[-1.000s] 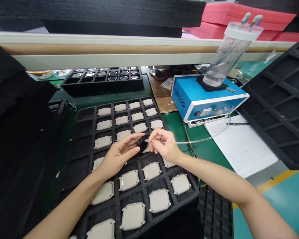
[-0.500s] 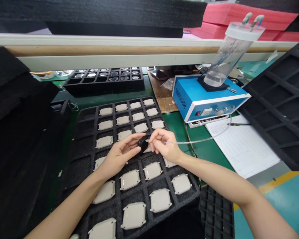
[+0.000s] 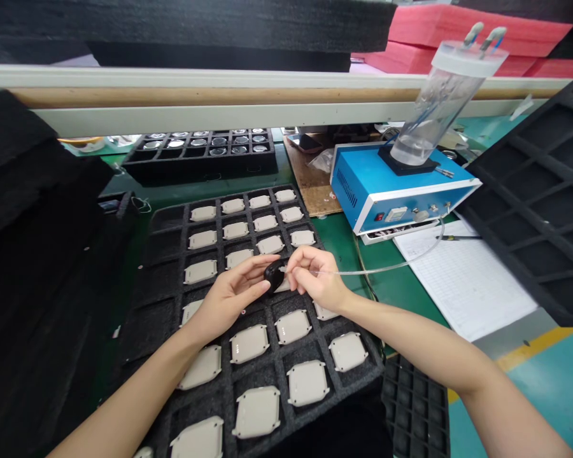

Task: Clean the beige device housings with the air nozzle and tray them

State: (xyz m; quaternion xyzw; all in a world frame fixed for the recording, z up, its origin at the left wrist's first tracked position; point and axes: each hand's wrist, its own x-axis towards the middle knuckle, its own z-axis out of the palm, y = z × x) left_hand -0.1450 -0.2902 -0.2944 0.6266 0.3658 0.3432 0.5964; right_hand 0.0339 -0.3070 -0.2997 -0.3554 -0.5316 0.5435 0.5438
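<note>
Above a black foam tray (image 3: 156, 277), my left hand (image 3: 232, 294) is closed on a small black watch case (image 3: 272, 276), tilted up on edge. My right hand (image 3: 319, 277) pinches the end of a clear thin tube (image 3: 377, 271), and its tip meets the side of the case facing right. Several beige watch cases (image 3: 249, 343) lie in the tray's compartments below and around both hands. The fingers partly hide the tube's tip and the black case.
A blue machine (image 3: 391, 184) with a clear cylinder (image 3: 437, 105) of liquid stands at the back right; the tube runs from its front. Beside it lie paper sheets (image 3: 472, 280). Black foam stacks (image 3: 28, 267) rise at left, a tilted foam tray (image 3: 539, 191) at right, and a shelf beam (image 3: 219, 117) crosses behind.
</note>
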